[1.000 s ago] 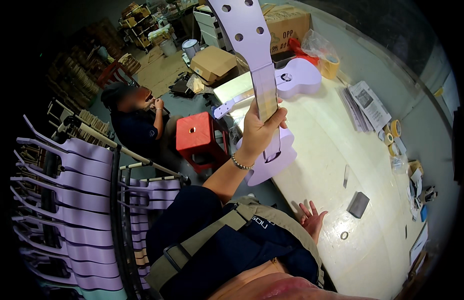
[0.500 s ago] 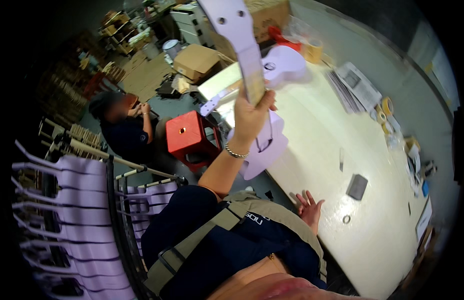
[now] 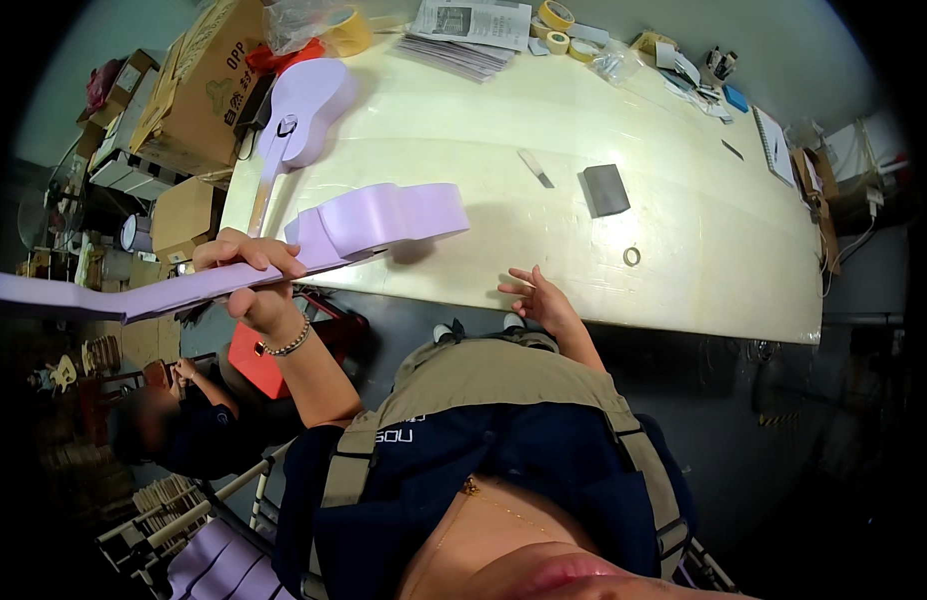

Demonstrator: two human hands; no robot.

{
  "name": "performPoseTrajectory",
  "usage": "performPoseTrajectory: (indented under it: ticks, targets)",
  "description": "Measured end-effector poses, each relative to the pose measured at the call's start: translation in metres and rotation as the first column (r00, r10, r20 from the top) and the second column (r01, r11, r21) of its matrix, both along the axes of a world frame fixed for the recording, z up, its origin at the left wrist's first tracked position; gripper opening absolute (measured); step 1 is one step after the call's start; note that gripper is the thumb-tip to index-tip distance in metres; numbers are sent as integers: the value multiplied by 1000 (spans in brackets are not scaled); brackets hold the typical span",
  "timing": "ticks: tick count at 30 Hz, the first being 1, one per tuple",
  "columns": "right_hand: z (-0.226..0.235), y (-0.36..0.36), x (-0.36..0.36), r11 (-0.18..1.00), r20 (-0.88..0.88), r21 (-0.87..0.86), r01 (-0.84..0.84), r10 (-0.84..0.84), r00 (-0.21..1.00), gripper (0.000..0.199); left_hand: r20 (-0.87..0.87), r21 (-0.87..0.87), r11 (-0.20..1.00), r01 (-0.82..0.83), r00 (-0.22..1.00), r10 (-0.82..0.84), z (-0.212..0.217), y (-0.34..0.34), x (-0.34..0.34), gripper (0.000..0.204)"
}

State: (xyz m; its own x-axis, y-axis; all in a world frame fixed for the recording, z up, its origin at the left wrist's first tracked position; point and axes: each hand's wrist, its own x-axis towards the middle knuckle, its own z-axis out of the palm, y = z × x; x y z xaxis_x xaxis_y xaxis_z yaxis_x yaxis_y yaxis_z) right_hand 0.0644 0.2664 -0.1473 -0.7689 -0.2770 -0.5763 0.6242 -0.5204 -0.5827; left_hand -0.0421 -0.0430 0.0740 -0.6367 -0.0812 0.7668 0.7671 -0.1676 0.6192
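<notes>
A light purple ukulele [image 3: 384, 216] is tilted on its side over the table's near left part, its neck pointing left. My left hand [image 3: 256, 272] is closed round the neck close to the body, with the headstock reaching past the left edge of the view. My right hand [image 3: 546, 300] hovers at the table's near edge, fingers spread and holding nothing. Behind the held instrument lies a second purple ukulele [image 3: 314, 105]. Right of them, a grey block [image 3: 606, 190], a small blade-like strip [image 3: 536, 168] and a small ring [image 3: 632, 256] rest on the pale table [image 3: 464, 110].
Newspapers [image 3: 469, 50], tape rolls [image 3: 556, 15] and a notebook [image 3: 774, 143] line the far side. Cardboard boxes [image 3: 199, 90] stand at the left. A co-worker [image 3: 174, 425] sits beyond a red stool [image 3: 254, 360] at lower left, near racked purple ukulele bodies [image 3: 224, 565].
My view has turned toward the table. The held ukulele has swung from upright to lying sideways, its neck now pointing left, still in my left hand. My right hand stays empty.
</notes>
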Motion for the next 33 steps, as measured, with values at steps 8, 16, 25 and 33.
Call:
performPoseTrajectory:
  ticks: [8,16,25,33]
  targets:
    - [18,-35,-14,987,-39,109,116,-113,993,41,65,152,961,-230,973,223,-15,-14,-26,40]
    - [35,46,-95,739,-329,517,431,-294,898,17,-28,132,958,-253,965,259,-9,-6,-37,31]
    - [9,200,-316,41,-517,854,519,-54,854,19,1,-109,936,-335,942,337,-8,-1,-47,30]
    - [10,264,-442,-492,-298,812,316,117,947,17,4,-176,857,-484,870,492,0,14,-47,29]
